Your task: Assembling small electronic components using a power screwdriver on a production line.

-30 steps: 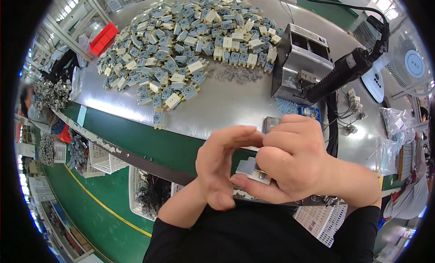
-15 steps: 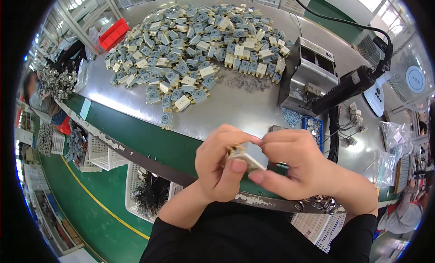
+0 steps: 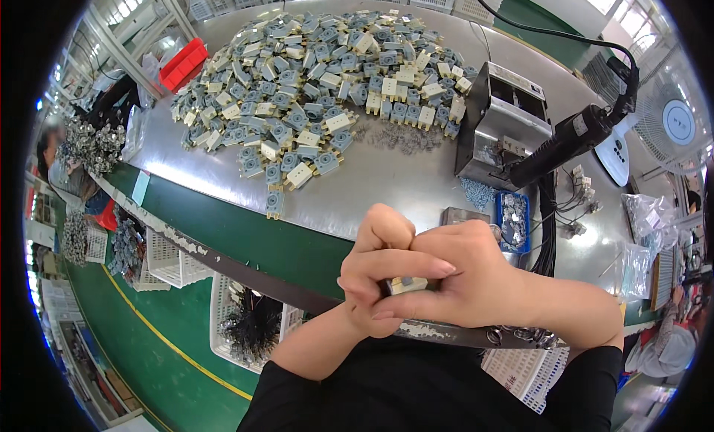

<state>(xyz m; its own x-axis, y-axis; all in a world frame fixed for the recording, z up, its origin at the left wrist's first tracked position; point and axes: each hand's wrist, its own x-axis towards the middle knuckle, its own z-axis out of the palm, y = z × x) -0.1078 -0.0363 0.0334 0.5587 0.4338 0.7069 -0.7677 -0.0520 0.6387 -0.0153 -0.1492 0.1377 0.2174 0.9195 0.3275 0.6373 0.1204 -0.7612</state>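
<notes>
Factory assembly bench (image 3: 416, 186): parts heap (image 3: 320, 82), crates (image 3: 167, 257).

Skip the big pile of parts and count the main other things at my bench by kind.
Grey metal machine box: 1
Black powered screwdriver: 1
Blue tray: 1
Red bin: 1
Held beige part: 1
Total: 5

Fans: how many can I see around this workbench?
1. A white fan stands at the far right, beyond the black power screwdriver. Others may be hidden past the picture's rim.
</notes>
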